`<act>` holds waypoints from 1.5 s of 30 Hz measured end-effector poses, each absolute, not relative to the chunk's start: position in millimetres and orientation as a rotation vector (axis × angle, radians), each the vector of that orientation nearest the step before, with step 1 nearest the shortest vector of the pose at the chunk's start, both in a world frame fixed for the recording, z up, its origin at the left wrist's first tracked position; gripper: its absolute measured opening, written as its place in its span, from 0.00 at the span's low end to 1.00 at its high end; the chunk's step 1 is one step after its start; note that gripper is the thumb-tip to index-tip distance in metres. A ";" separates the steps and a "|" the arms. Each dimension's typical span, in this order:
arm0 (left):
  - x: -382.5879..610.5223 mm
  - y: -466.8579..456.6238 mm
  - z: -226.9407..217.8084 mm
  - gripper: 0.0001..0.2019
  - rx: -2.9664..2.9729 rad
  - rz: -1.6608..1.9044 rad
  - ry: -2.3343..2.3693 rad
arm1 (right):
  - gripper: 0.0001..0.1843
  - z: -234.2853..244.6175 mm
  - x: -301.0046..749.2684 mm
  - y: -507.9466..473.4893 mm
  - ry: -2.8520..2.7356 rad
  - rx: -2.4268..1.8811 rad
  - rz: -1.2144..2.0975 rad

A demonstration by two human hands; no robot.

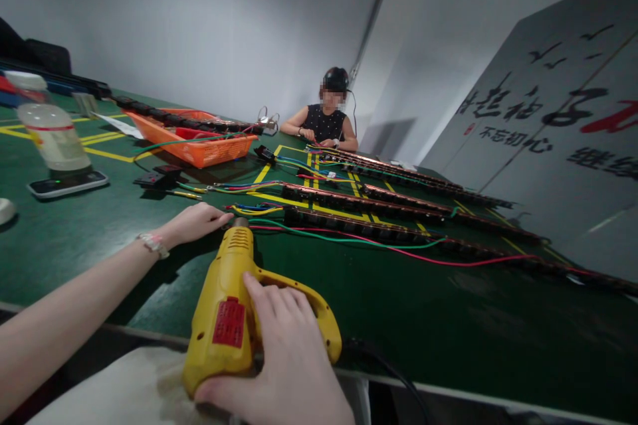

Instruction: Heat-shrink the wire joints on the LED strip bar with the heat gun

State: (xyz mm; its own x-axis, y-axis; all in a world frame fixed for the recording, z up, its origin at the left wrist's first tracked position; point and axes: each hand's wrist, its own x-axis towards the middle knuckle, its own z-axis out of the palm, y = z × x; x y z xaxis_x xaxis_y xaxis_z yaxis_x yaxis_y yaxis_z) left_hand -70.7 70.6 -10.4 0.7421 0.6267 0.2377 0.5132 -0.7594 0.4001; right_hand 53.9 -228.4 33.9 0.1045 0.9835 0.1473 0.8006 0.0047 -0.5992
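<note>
My right hand [294, 352] is wrapped round a yellow heat gun [212, 299] with a red label, in front of me at the table edge. Its metal nozzle [240, 221] points away from me, towards the coloured wires [264, 210] at the end of the nearest long dark strip [343, 222]. Left of the nozzle, my left hand [194, 220] is closed, its fingertips pinched at the ends of those wires. The exact grip is small and partly hidden. A green wire and a red wire [399, 253] trail along the strip to the right.
More long copper-and-black strips [409, 204] lie across the green table [399, 305]. An orange basket [209, 151] holds another strip. A bottle [54, 136] stands by a phone [70, 183] at left. A co-worker [326, 119] sits opposite. A black cord [393, 368] hangs over the near edge.
</note>
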 end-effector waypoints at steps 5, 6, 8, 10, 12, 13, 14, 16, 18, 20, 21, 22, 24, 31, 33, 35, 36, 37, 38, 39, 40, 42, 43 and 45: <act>-74.1 70.8 -11.9 0.27 2.653 0.486 0.906 | 0.60 24.6 53.0 -220.5 -1.706 -1.934 0.429; -74.9 70.1 -11.9 0.27 2.652 0.489 0.907 | 0.59 23.1 55.6 -222.7 -1.695 -1.928 0.405; -76.2 68.2 -11.2 0.27 2.651 0.485 0.903 | 0.60 21.5 63.3 -229.4 -1.674 -1.933 0.362; -77.0 65.9 -9.9 0.27 2.642 0.473 0.907 | 0.63 21.6 73.3 -237.8 -1.660 -1.963 0.318; -77.1 64.0 -8.4 0.27 2.629 0.466 0.925 | 0.64 21.9 85.2 -246.9 -1.650 -2.006 0.278; -77.0 63.3 -7.8 0.27 2.623 0.464 0.935 | 0.63 21.5 91.5 -251.7 -1.638 -2.039 0.263; -76.9 62.8 -7.3 0.27 2.619 0.462 0.942 | 0.62 20.5 98.0 -256.4 -1.635 -2.064 0.250; -76.7 62.4 -6.7 0.26 2.613 0.461 0.939 | 0.62 16.1 110.6 -265.6 -1.610 -2.111 0.202; -76.6 62.5 -6.5 0.26 2.610 0.460 0.923 | 0.60 9.7 121.5 -273.6 -1.568 -2.142 0.102; -76.7 62.7 -6.6 0.26 2.611 0.459 0.909 | 0.59 3.9 129.4 -279.4 -1.554 -2.151 0.015; -76.8 62.7 -6.5 0.26 2.613 0.459 0.901 | 0.58 2.1 132.1 -281.3 -1.552 -2.156 -0.010; -76.9 62.7 -6.4 0.26 2.616 0.458 0.892 | 0.58 1.4 133.9 -282.6 -1.558 -2.161 -0.015; -76.9 62.4 -5.8 0.26 2.621 0.447 0.872 | 0.59 2.7 135.5 -283.3 -1.579 -2.169 0.015; -76.0 60.2 -2.6 0.25 2.664 0.389 0.826 | 0.67 17.6 123.9 -275.5 -1.683 -2.116 0.159; -76.1 59.8 -2.2 0.25 2.675 0.395 0.805 | 0.69 22.2 115.0 -271.4 -1.708 -2.130 0.231; -76.3 59.7 -2.2 0.24 2.680 0.414 0.779 | 0.72 26.6 103.9 -266.3 -1.719 -2.165 0.310; -76.4 59.6 -2.4 0.23 2.681 0.427 0.770 | 0.73 28.3 98.1 -263.4 -1.724 -2.183 0.345; -76.5 59.6 -2.7 0.22 2.684 0.438 0.765 | 0.73 29.6 92.2 -260.3 -1.729 -2.195 0.370; -76.6 59.6 -3.0 0.22 2.690 0.444 0.767 | 0.72 30.1 86.5 -257.0 -1.739 -2.198 0.387; -76.6 59.7 -3.3 0.22 2.701 0.444 0.772 | 0.72 30.0 81.3 -253.6 -1.752 -2.191 0.395; -76.7 59.8 -3.5 0.21 2.720 0.441 0.776 | 0.72 29.3 76.6 -250.1 -1.764 -2.178 0.394; -77.0 59.9 -3.5 0.21 2.780 0.437 0.764 | 0.73 26.5 69.3 -243.6 -1.795 -2.145 0.381; -77.2 59.8 -3.3 0.20 2.817 0.440 0.746 | 0.74 25.0 66.7 -240.9 -1.808 -2.132 0.377; -77.5 59.1 -2.5 0.18 2.889 0.473 0.714 | 0.75 23.0 63.1 -237.0 -1.819 -2.120 0.387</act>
